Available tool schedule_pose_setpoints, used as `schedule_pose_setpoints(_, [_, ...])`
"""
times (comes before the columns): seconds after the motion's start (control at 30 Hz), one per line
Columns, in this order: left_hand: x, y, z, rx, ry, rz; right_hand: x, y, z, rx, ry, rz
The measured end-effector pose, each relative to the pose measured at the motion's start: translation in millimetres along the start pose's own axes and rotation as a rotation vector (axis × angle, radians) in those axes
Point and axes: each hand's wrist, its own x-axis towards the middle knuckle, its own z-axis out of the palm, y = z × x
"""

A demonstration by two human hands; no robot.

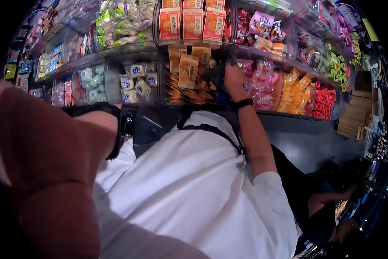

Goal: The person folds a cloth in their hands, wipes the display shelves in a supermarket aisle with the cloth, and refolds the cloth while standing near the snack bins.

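My right hand (234,82), with a black band at its wrist, is closed on a dark cloth (218,77). The cloth lies against the clear divider between a bin of orange-brown flat packets (188,71) and a bin of pink-wrapped sweets (262,84). At the left my left forearm (100,123) bends in close to the camera, a black strap around its end near a black device (128,122). The fingers of my left hand are hidden, so what they hold does not show.
Tiered clear bins hold red packets (192,23), white-wrapped pieces (138,82), orange packets (296,93) and red-wrapped sweets (323,102). At lower right is another person's arm (331,197), beside dark clothing. A wooden panel (354,114) stands right of the bins.
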Motion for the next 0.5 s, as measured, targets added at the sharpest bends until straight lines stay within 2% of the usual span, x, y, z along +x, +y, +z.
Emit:
schedule_pose_setpoints(0.07, [-6, 2, 1, 0.014, 0.001, 0.024, -15, -2, -3, -0.011, 0.012, -0.041])
schedule_pose_setpoints(0.2, [-14, 2, -3, 0.064, 0.036, 0.062, 23, -4, 2, -0.135, 0.15, -0.094])
schedule_pose_setpoints(0.23, [-16, 1, -5, 0.078, 0.049, 0.051, 31, -6, -4, -0.114, 0.124, -0.085])
schedule_pose_setpoints(0.33, [-22, -1, -5, 0.103, 0.059, 0.021, 37, -8, 0, -0.086, 0.233, -0.082])
schedule_pose_setpoints(0.5, [-22, 11, -3, 0.169, 0.044, 0.02, 18, -7, -15, 0.039, -0.03, -0.004])
